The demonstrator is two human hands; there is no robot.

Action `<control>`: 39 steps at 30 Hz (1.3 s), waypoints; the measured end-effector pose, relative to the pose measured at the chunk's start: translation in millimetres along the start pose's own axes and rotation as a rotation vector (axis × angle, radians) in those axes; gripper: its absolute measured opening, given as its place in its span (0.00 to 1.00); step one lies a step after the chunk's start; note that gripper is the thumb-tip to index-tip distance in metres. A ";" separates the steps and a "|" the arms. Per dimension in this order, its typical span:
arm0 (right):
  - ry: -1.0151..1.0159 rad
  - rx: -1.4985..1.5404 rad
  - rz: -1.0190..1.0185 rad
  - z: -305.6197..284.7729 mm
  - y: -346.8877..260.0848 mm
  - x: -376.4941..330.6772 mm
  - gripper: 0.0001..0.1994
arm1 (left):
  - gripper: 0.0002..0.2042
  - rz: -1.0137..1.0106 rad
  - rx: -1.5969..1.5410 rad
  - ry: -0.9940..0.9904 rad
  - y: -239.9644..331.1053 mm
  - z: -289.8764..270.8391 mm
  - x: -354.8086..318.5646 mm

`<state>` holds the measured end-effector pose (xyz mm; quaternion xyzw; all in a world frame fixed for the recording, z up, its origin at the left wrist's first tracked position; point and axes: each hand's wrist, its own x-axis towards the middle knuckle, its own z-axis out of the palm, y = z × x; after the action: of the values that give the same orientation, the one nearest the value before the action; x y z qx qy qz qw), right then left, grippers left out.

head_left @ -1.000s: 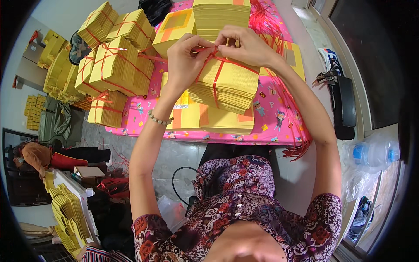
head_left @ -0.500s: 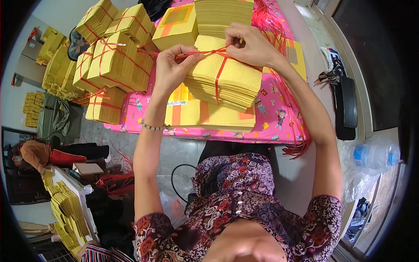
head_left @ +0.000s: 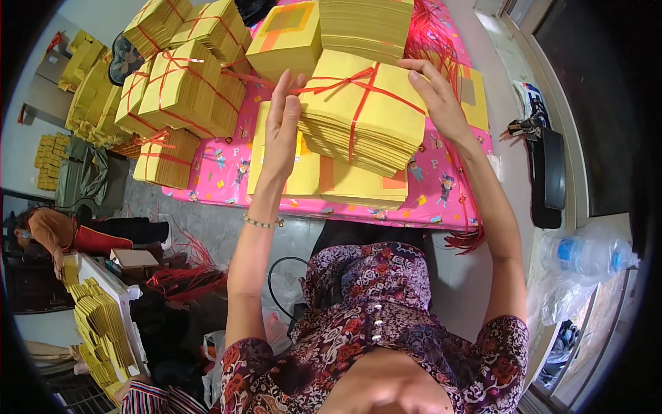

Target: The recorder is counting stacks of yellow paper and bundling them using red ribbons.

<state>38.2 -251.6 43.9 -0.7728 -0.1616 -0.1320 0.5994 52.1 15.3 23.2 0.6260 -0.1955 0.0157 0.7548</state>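
Pink patterned table cover (head_left: 221, 183) spans the work surface. Far left on it: pile of tied yellow bundles (head_left: 183, 83), red string crossed over each. Centre: stack of yellow paper sheets (head_left: 365, 121) sitting on flat yellow sheets (head_left: 358, 186), red string (head_left: 358, 93) wrapped crosswise over the top. Left hand (head_left: 279, 131) flat against the stack's left edge, fingers straight and together, not gripping. Right hand (head_left: 438, 103) on the stack's far right corner, fingers spread loosely, nothing pinched. Clear water bottle (head_left: 586, 255) off to the right, well apart.
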 end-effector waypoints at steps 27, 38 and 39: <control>0.041 0.442 0.480 1.0 -6.0 -20.2 0.27 | 0.30 -0.296 0.465 -0.135 88.7 20.4 26.7; 0.075 -0.138 0.478 2.7 73.4 -14.0 0.28 | 0.33 -0.465 0.496 -0.151 24.9 -10.0 37.9; 0.085 -0.160 0.490 -0.5 82.0 -14.6 0.26 | 0.33 -0.461 0.494 -0.152 17.7 -9.1 37.9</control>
<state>58.4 -272.2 -34.2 -0.8275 0.0666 -0.0278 0.5568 84.8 19.4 50.6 0.8168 -0.0948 -0.1550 0.5475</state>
